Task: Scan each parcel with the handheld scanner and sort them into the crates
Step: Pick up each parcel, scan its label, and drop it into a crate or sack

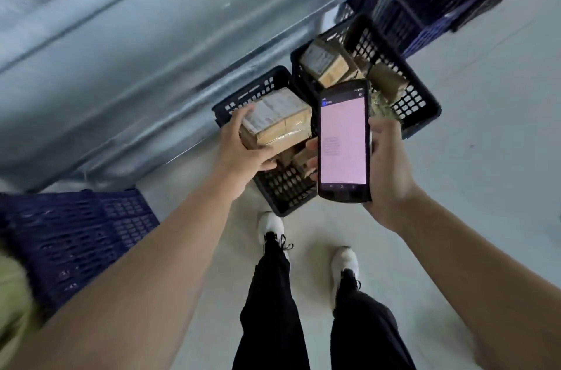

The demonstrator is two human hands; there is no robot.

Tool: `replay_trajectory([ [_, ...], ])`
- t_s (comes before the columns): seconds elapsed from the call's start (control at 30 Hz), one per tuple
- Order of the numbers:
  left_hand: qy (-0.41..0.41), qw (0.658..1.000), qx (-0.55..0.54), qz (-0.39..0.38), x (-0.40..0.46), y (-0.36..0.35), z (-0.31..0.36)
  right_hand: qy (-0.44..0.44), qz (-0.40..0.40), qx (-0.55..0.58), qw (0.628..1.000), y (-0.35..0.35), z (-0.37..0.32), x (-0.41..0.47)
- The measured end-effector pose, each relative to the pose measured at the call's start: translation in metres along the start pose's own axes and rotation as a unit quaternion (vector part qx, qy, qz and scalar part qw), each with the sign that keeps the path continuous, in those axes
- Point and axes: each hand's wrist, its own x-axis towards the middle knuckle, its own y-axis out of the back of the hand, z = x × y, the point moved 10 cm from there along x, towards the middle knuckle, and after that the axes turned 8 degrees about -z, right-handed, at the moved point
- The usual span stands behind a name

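Above the near crate [285, 187], we hold a parcel [277, 124] in our left hand [243, 151], fingers curled under its end, and the scanner [344, 142] gripped in our right hand [388, 163]; it looks light, stiff, tape-slick, best gripped across its short sides.

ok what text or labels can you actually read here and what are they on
No text is legible.
Handheld scanner in the right hand: lines on the pink screen, too small to read.
Parcel in the left hand: white shipping label, blurred.
Parcel in the far crate: label print blurred.
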Motion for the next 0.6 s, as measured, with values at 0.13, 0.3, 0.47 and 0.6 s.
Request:
replay_trajectory([
  [0.13,-0.1,0.993,-0.064,0.013,-0.077,0.009,0.09,0.059,-0.046,0.011,0.997,-0.037,-0.063,-0.062],
  [0.3,-0.197,0.973,-0.094,0.078,-0.186,0.018,0.187,0.113,-0.11,0.0,0.987,-0.083,-0.124,-0.156],
  [0.47,-0.285,0.951,-0.07,0.096,-0.29,0.024,0.277,0.175,-0.171,-0.002,0.97,-0.131,-0.182,-0.254],
  [0.6,-0.357,0.928,-0.034,0.1,-0.364,0.042,0.346,0.22,-0.213,-0.017,0.952,-0.172,-0.226,-0.324],
])
